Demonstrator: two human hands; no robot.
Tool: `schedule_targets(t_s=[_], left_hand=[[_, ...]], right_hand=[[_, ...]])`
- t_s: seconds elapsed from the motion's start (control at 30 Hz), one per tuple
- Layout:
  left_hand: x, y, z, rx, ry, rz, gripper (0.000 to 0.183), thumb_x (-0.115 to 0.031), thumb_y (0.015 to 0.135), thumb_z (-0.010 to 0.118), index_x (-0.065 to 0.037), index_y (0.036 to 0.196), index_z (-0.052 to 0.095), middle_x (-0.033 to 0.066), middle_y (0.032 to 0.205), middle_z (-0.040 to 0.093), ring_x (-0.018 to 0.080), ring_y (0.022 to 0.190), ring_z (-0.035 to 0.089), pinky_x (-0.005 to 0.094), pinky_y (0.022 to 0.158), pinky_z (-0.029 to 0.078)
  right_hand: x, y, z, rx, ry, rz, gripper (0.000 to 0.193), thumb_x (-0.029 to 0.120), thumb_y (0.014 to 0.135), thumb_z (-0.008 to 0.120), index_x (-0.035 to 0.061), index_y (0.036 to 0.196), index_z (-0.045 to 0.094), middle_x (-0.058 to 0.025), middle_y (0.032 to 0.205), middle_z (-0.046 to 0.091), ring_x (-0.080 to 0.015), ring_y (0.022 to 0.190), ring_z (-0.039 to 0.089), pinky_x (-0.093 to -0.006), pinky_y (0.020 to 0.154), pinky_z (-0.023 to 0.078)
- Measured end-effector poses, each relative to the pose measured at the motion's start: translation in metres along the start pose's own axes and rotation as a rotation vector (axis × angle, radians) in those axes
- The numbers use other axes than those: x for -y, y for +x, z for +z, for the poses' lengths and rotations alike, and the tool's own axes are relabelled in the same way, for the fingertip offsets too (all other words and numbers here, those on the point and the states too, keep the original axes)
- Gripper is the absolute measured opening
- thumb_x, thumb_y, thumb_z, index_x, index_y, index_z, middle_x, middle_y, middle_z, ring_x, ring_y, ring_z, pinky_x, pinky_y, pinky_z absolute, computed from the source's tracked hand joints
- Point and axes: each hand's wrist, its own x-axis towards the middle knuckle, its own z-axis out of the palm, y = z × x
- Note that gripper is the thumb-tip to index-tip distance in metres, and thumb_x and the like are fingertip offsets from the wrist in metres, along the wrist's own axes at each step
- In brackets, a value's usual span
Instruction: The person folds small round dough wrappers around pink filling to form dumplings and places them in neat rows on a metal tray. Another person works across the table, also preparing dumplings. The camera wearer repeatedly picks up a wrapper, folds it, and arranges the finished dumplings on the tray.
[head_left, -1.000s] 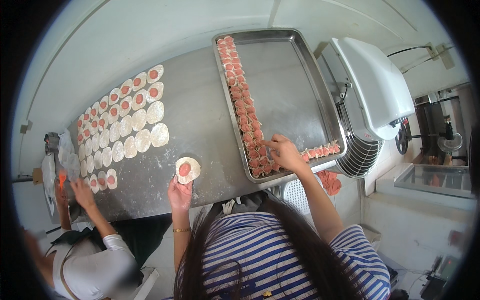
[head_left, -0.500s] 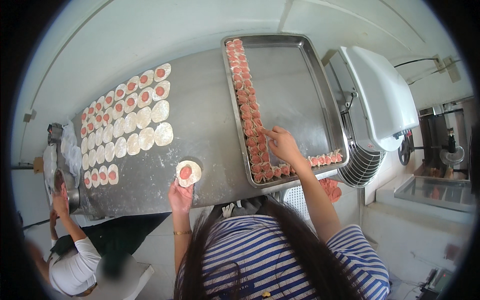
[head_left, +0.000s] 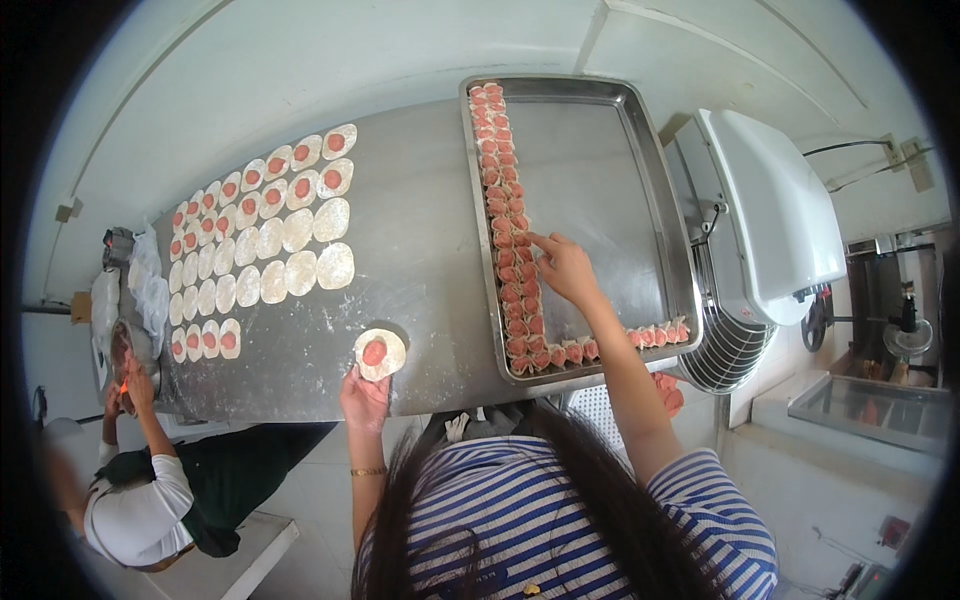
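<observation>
In my left hand (head_left: 364,397) is a round dough wrapper (head_left: 393,353) with a dab of pink meat filling (head_left: 375,352) on it, held just above the table's near edge. My right hand (head_left: 566,268) is over the large metal tray (head_left: 690,320). Its index finger reaches out to the filled dumplings (head_left: 516,310), which line the tray's left side in a double column; the other fingers curl loosely and hold nothing I can see. Another row of dumplings (head_left: 655,334) runs along the tray's near side, partly hidden by my right forearm.
Left on the metal table (head_left: 420,240) lie several rows of floured wrappers (head_left: 300,272), some topped with filling. A white machine with a wire guard (head_left: 765,215) stands right of the tray. At far left, a co-worker's hands (head_left: 138,385) are at a metal bowl (head_left: 150,350).
My right hand has moved farther up along the column of dumplings. My left hand still holds the filled wrapper. The co-worker's hands have shifted at the bowl, and the view has turned slightly.
</observation>
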Motion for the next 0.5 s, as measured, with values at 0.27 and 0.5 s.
schedule_targets(t_s=[0.27, 0.5], left_hand=[[0.001, -0.005, -0.001, -0.032, 0.012, 0.019, 0.036, -0.015, 0.092, 0.045, 0.006, 0.121, 0.044, 0.0194, 0.126, 0.051, 0.0295, 0.116, 0.052, 0.0405, 0.098, 0.046], [0.004, -0.011, 0.003, -0.052, 0.019, 0.022, 0.036, -0.016, 0.092, 0.045, 0.006, 0.121, 0.044, 0.0186, 0.126, 0.051, 0.029, 0.115, 0.053, 0.0402, 0.097, 0.046]], right_hand=[[-0.004, 0.025, 0.001, 0.02, 0.02, -0.004, 0.043, 0.003, 0.074, 0.05, 0.014, 0.114, 0.063, -0.0125, 0.077, 0.056, -0.0289, 0.07, 0.056, -0.0385, 0.066, 0.045], [-0.007, 0.048, 0.0, 0.028, 0.082, 0.028, 0.039, 0.007, 0.076, 0.05, 0.0145, 0.112, 0.064, -0.0151, 0.083, 0.059, -0.0346, 0.076, 0.058, -0.0431, 0.07, 0.047]])
